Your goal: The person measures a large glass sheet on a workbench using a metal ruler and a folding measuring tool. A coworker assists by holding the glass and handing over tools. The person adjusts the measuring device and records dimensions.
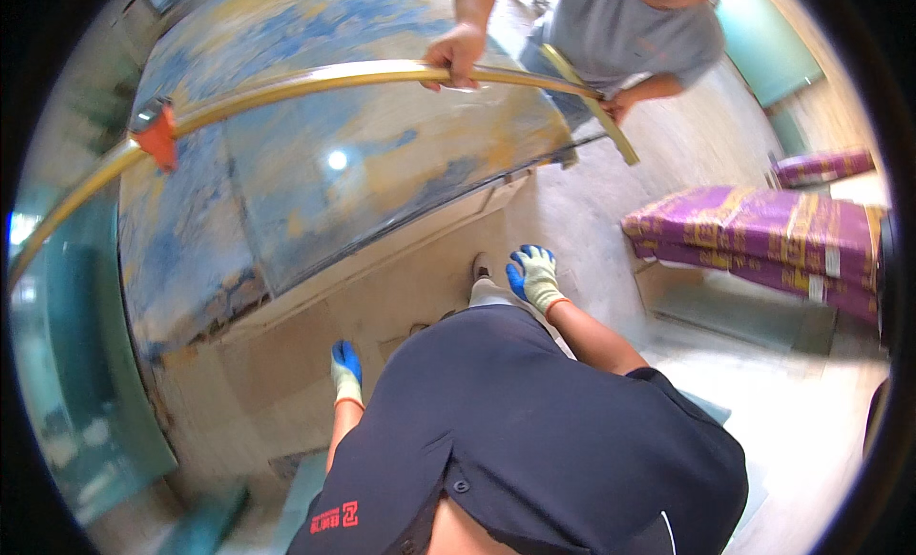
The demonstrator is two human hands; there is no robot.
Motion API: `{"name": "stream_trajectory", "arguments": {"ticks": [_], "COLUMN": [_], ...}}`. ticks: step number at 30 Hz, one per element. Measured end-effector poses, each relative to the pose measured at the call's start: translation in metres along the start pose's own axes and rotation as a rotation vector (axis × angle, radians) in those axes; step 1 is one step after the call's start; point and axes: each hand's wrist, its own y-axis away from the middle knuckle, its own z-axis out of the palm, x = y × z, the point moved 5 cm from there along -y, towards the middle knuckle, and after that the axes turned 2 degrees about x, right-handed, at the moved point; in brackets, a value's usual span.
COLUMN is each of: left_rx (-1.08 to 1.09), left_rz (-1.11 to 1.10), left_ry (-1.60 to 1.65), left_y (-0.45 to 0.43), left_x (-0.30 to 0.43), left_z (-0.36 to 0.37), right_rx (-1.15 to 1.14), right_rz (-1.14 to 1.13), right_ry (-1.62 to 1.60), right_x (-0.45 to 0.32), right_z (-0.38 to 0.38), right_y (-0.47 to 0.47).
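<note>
My right hand (535, 274), in a pale knit glove with blue-coated fingers, hangs beside my right leg with its fingers spread and nothing in it. Lower on the left, my left hand (347, 369) wears a matching glove. It touches nothing that I can see, and its fingers are too hidden to read. Before me stands a worktable (315, 218) with a glossy, blue-and-yellow mottled top and a worn near edge. Across the table a co-worker (637, 32) grips a long gold-coloured T-square (286, 86) in both hands, above the top. An orange piece (156, 136) sits on its bar.
Greenish glass sheets (86, 354) stand along the left side. Purple wrapped packs (751, 233) lie stacked on the right, with a second purple pack (823, 167) behind. Another glass panel (766, 43) leans at the upper right. My shoe (484, 265) is on the floor near the table.
</note>
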Motion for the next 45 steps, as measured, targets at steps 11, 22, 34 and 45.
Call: {"name": "stream_trajectory", "arguments": {"ticks": [11, 22, 34, 45], "left_rx": [-0.041, -0.034, 0.039, 0.098], "left_rz": [-0.242, -0.258, -0.302, -0.318], "left_ry": [0.74, 1.017, 1.56, 1.677], "left_y": [-0.023, -0.028, -0.077, -0.079], "left_x": [0.084, 0.18, 0.201, 0.194], "left_z": [0.021, 0.001, -0.004, 0.006], "right_rx": [0.012, -0.037, -0.105, -0.044], "right_rz": [-0.05, -0.142, -0.125, -0.125], "right_ry": [0.021, 0.044, 0.038, -0.008], "right_x": [-0.001, -0.006, 0.005, 0.026], "right_z": [0.024, 0.007, 0.006, 0.002], "right_y": [-0.001, -0.012, 0.006, 0.026]}}
